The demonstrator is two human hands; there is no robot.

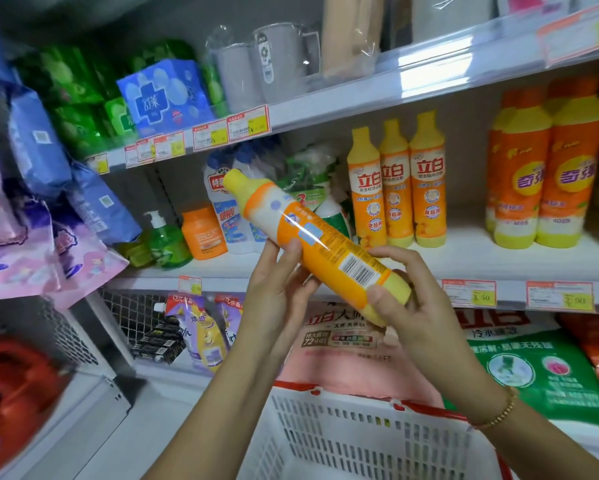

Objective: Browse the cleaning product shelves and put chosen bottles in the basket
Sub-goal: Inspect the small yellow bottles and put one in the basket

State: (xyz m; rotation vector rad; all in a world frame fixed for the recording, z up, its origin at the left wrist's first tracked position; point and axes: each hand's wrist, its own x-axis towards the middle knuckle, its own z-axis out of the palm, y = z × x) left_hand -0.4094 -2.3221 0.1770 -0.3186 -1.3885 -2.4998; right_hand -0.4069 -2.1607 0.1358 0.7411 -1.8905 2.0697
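Observation:
I hold an orange and yellow dish soap bottle (312,233) tilted in front of the shelves, cap up to the left, barcode side facing me. My left hand (277,289) grips its middle from below, thumb on the label. My right hand (412,299) holds the yellow base, thumb across the bottom. A white slatted basket (329,431) with red handles hangs below my forearms, and no goods show in the part I see. Three matching bottles (395,181) stand on the middle shelf behind.
Two larger orange bottles (547,168) stand at the right of that shelf. A green pump bottle (163,237), a small orange jar (203,233) and white bottles stand at its left. Detergent bags (540,368) fill the bottom shelf. Blue and pink packs (38,202) hang at the left.

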